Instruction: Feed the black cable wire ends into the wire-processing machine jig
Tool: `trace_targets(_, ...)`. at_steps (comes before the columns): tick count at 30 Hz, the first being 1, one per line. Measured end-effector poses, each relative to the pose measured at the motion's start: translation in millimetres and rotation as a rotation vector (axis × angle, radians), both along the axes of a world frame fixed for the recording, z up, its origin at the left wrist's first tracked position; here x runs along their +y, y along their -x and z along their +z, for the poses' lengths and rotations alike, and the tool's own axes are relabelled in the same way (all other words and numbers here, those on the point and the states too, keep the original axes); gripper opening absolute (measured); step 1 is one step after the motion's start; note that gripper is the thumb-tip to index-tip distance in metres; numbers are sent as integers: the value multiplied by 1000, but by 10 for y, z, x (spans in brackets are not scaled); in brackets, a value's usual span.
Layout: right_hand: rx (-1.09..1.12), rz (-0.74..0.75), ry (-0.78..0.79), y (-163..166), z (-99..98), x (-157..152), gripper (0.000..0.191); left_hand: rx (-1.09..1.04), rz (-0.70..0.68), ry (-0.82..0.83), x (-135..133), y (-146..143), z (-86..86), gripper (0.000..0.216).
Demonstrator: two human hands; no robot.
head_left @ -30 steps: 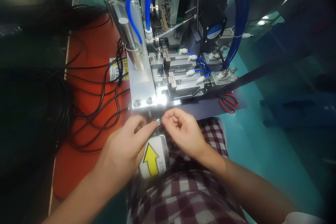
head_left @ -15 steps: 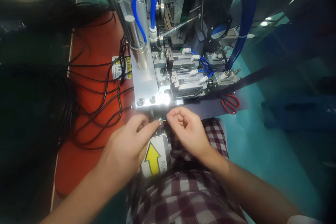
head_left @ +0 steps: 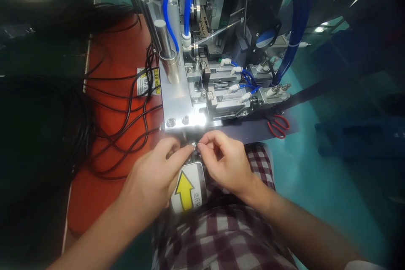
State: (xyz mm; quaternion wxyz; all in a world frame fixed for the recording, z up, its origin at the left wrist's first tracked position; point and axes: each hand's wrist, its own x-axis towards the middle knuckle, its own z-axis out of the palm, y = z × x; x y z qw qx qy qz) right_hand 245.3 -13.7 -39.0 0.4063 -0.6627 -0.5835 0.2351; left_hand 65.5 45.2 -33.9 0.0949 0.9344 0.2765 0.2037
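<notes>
My left hand [head_left: 155,173] is closed, its thumb pressed onto a small shiny piece [head_left: 194,147] below the machine's front edge; what exactly it holds is too small to name. My right hand [head_left: 226,162] is pinched, with thumb and forefinger at that same spot. It grips thin wires, now mostly hidden by the fingertips. Just under the hands is a white cylinder [head_left: 198,185] bearing a yellow arrow label. The machine's metal plate [head_left: 175,105] lies right above my fingers.
Pneumatic cylinders [head_left: 229,101] with blue hoses stand right of the plate. Red-handled pliers [head_left: 278,126] lie on the dark board [head_left: 249,130] at right. Black cables [head_left: 129,114] cross the orange surface [head_left: 95,202] at left.
My right fingertips have moved slightly left and down, closer to my left thumb. The coloured wires that showed between the hands are now mostly covered. My left hand has hardly moved.
</notes>
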Motion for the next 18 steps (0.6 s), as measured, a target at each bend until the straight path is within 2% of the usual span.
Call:
trace_targets(3, -186, 56, -129, -13, -36, -3, 10, -5, -2, -15, 6, -2, 2, 27)
trace_targets(6, -200, 79, -157, -23, -57, -7, 10, -7, -1, -11, 5, 0, -9, 27)
trace_targets(13, 141, 35, 38, -23, -130, -48, 9, -18, -6, -5, -3, 4, -24, 28)
trace_targets(18, 318, 20, 123, -16, -149, -52, 8, -13, -2, -5, 6, 6, -11, 28)
